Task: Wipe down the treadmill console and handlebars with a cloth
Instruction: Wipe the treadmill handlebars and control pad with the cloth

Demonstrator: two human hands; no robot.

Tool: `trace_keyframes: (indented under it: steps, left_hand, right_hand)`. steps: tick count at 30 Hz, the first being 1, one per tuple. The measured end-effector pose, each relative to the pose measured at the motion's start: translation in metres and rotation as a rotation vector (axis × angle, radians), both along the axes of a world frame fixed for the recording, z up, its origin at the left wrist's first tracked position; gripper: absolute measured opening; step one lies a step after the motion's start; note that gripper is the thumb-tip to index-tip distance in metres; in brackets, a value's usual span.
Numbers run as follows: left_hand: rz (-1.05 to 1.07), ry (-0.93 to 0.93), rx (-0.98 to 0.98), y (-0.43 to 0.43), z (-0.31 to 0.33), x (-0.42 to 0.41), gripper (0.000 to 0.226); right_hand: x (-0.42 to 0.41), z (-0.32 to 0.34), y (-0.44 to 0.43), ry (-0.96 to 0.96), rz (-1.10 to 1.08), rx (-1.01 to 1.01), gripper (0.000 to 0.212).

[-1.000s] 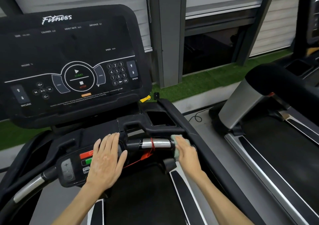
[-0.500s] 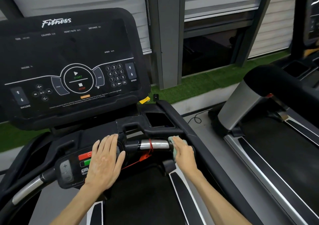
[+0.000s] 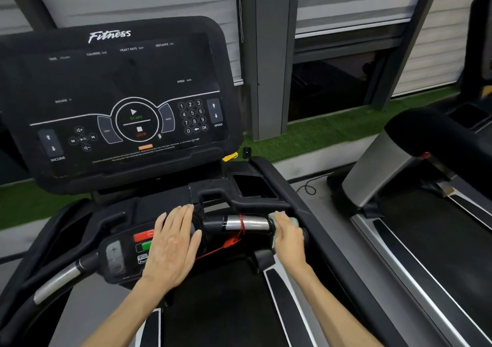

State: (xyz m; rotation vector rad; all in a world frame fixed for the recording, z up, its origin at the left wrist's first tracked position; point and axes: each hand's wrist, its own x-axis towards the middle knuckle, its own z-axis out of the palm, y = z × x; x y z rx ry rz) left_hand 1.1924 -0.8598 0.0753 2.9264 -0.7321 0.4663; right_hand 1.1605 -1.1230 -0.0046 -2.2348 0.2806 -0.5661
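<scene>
The fingers [image 3: 178, 217] of the left hand [image 3: 170, 248] lie straight and close together, with the thumb a little apart. They rest flat on the black lower control panel [image 3: 119, 256], partly covering its red and green buttons. I judge that this hand does no cleaning; it is placed there to steady the body while the other arm works.

The right hand [image 3: 288, 237] holds the pale green cloth [image 3: 295, 221] on the right end of the short chrome handlebar [image 3: 249, 223], where the bar meets the black side frame. Its fingers [image 3: 279, 220] are together on top of the cloth and seem to curl round it and the bar. This hand is blurred, so I cannot say how far they close. Only small edges of the cloth show beside the fingers, because the hand covers most of it. Wrapping the cloth round the bar would let it clean the whole round surface in one stroke.

A thin red safety cord [image 3: 241, 227] is tied around the middle of the chrome part, just beside the cloth, and could catch on it. The large black treadmill console [image 3: 119, 88] with white printed keys stands above both hands and is not touched. The long chrome bar [image 3: 57, 280] at the lower left is well apart from the cloth. In my judgement, the step in hand is the right grip.
</scene>
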Motion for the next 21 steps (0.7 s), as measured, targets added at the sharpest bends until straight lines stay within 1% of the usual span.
trace_keyframes:
  steps: [2,4,5,7,9,11,12,13,14,16,17,18,19,21]
  left_hand:
    - [0.002,-0.002,0.000,-0.001,-0.001,0.000,0.057]
    - [-0.006,-0.005,0.005,0.001,-0.002,0.001,0.057]
    - [-0.011,-0.008,0.004,0.002,-0.001,0.001,0.057]
    - [-0.016,-0.011,0.002,0.003,0.000,0.001,0.056]
    - [-0.010,-0.010,0.001,0.002,0.001,0.001,0.057]
    - [-0.001,-0.008,0.002,0.001,0.001,0.001,0.057]
    - [0.000,-0.006,0.003,0.000,0.001,0.000,0.057]
    - [-0.002,-0.005,0.005,0.000,0.001,0.000,0.057]
    - [-0.006,-0.004,0.005,0.001,0.000,0.000,0.057]
    - [-0.014,-0.004,0.003,0.002,0.000,0.001,0.057]
    - [-0.020,-0.001,0.003,0.003,0.000,0.001,0.057]
    - [-0.024,0.000,0.002,0.004,0.000,0.002,0.057]
    - [-0.026,0.001,-0.001,0.004,0.001,0.002,0.057]
    - [-0.026,0.004,-0.006,0.004,0.003,0.003,0.057]
  right_hand:
    - [0.004,0.008,0.021,-0.072,0.122,-0.018,0.041]
    - [0.001,0.010,0.025,-0.073,0.260,0.005,0.047]
    - [-0.001,0.008,0.017,-0.064,0.271,0.027,0.049]
    - [-0.008,-0.004,-0.006,-0.031,0.185,0.052,0.051]
    - [-0.014,-0.016,-0.021,-0.010,0.021,0.075,0.046]
    - [-0.011,-0.019,-0.012,0.012,-0.130,0.106,0.037]
    - [-0.008,-0.015,-0.001,0.005,-0.159,0.147,0.037]
    - [-0.006,-0.009,0.013,-0.013,-0.127,0.176,0.039]
    - [-0.005,-0.001,0.027,-0.062,-0.036,0.176,0.043]
    - [-0.005,0.007,0.042,-0.127,0.183,0.112,0.051]
    - [-0.007,0.007,0.040,-0.139,0.236,0.080,0.052]
    - [-0.008,0.003,0.033,-0.147,0.237,0.073,0.053]
    - [-0.010,-0.004,0.021,-0.135,0.183,0.099,0.053]
    - [-0.017,-0.022,-0.004,-0.051,-0.025,0.224,0.050]
